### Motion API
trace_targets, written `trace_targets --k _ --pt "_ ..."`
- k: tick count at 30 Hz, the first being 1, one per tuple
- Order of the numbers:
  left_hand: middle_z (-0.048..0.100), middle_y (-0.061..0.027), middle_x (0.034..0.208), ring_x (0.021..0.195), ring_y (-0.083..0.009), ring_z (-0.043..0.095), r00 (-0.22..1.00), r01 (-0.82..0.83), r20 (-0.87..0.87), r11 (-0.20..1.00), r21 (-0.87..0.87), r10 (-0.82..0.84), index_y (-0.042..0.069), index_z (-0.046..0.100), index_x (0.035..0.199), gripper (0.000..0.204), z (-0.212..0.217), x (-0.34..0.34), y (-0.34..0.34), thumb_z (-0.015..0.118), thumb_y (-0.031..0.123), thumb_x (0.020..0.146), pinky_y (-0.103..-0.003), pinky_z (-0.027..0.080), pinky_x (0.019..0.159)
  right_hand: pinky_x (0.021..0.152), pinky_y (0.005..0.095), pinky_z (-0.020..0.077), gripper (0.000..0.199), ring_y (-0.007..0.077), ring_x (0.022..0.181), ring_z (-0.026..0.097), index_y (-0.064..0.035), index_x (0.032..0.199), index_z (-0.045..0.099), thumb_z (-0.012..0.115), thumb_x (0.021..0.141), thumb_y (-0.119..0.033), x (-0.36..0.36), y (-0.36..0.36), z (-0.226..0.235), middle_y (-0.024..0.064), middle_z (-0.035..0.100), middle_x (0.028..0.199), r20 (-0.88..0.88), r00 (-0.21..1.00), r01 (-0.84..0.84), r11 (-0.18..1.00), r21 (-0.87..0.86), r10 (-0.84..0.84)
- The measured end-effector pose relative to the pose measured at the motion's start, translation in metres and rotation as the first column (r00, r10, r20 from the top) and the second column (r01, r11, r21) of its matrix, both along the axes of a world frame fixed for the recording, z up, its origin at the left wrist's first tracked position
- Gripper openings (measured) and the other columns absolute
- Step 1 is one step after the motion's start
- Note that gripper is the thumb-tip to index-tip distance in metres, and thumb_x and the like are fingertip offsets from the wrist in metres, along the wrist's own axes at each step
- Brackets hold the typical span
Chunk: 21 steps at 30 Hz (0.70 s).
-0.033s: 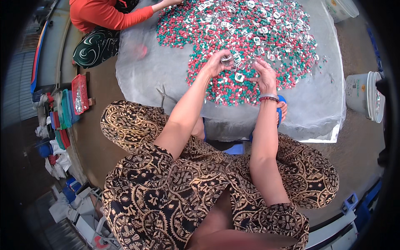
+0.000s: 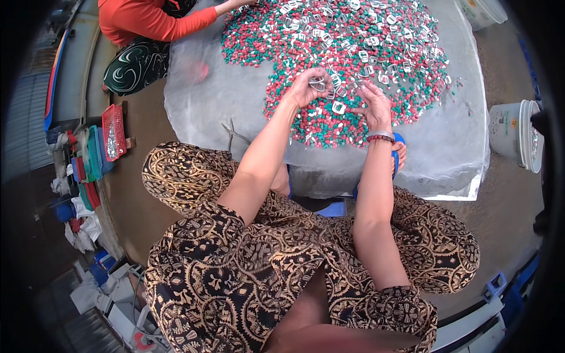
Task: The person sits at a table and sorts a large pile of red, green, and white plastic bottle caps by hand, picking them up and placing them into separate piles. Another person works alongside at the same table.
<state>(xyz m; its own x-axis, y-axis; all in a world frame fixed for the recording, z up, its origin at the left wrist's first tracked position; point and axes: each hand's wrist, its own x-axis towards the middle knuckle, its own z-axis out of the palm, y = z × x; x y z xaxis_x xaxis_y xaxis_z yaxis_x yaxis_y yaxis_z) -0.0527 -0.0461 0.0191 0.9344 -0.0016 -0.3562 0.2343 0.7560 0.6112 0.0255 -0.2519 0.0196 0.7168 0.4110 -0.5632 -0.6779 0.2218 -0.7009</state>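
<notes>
My left hand (image 2: 303, 89) is curled around silver metal buckles (image 2: 318, 85), held just above the pile. Opposite it, my right hand (image 2: 375, 107) has thumb and fingers drawn together. A thin piece of metal, apparently another buckle (image 2: 358, 85), shows at its fingertips, partly hidden. Beneath both hands spreads a heap of small red, green and white pellets (image 2: 329, 130). A loose buckle (image 2: 338, 107) lies on the pellets between my hands, and several more are scattered farther back. The heap rests on a low platform covered with clear plastic sheet (image 2: 220, 97).
Pliers (image 2: 234, 134) lie at the platform's near left edge. A person in a red sleeve (image 2: 176, 28) reaches into the heap at far left. White buckets (image 2: 509, 132) stand on the right. A red basket (image 2: 113, 132) holding metal pieces is on the left.
My hands stay in almost the same place. The buckles in my left hand have shifted slightly between the fingers.
</notes>
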Motion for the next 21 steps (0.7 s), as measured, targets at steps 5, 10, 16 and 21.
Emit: trace_targets --k 5,10,16,21 --pt "0.059 -0.0044 0.09 0.071 -0.0089 0.057 0.956 0.287 -0.192 0.827 0.483 -0.22 0.002 0.061 0.105 0.027 0.021 -0.001 -0.029 0.061 0.012 0.08 -0.025 0.05 0.052 0.087 0.0509 0.0499 0.014 0.0311 0.104 0.056 -0.0041 0.099 0.054 0.058 0.087 -0.009 0.004 -0.01 -0.012 0.0134 0.057 0.102 -0.169 0.959 0.277 0.873 0.401 -0.226" --pt "0.058 -0.0189 0.103 0.097 -0.0358 0.059 0.883 0.282 -0.415 -0.459 0.843 -0.221 0.007 0.064 0.101 0.036 -0.007 0.002 -0.068 0.07 0.031 0.076 -0.048 0.049 0.079 0.058 0.0286 0.045 0.016 0.0155 0.069 0.052 -0.0065 0.096 0.054 0.062 0.086 -0.016 0.025 -0.03 -0.005 0.0044 0.051 0.077 -0.175 0.951 0.308 0.81 0.498 -0.254" --pt "0.064 -0.0173 0.089 0.088 -0.0292 0.063 0.95 0.298 -0.306 -0.128 0.946 -0.055 0.004 0.068 0.095 0.043 -0.003 0.009 -0.011 0.075 0.039 0.071 -0.042 0.048 0.078 0.039 0.0192 0.0232 0.021 0.0026 0.049 0.036 -0.0054 0.103 0.056 0.063 0.086 -0.015 0.03 -0.015 -0.01 -0.0025 0.044 0.064 0.154 0.988 0.002 0.988 0.156 -0.026" --pt "0.059 -0.0022 0.072 0.057 -0.0105 0.048 0.895 0.424 -0.444 0.225 0.878 0.048 0.001 0.062 0.075 0.043 0.018 0.003 0.024 0.078 0.041 0.071 -0.03 0.039 0.05 0.069 0.0443 0.0483 0.042 0.0341 0.084 0.062 -0.0098 0.118 0.056 0.067 0.079 -0.021 0.014 0.05 -0.035 0.0159 0.062 0.083 0.546 0.628 0.064 0.663 -0.746 0.554"
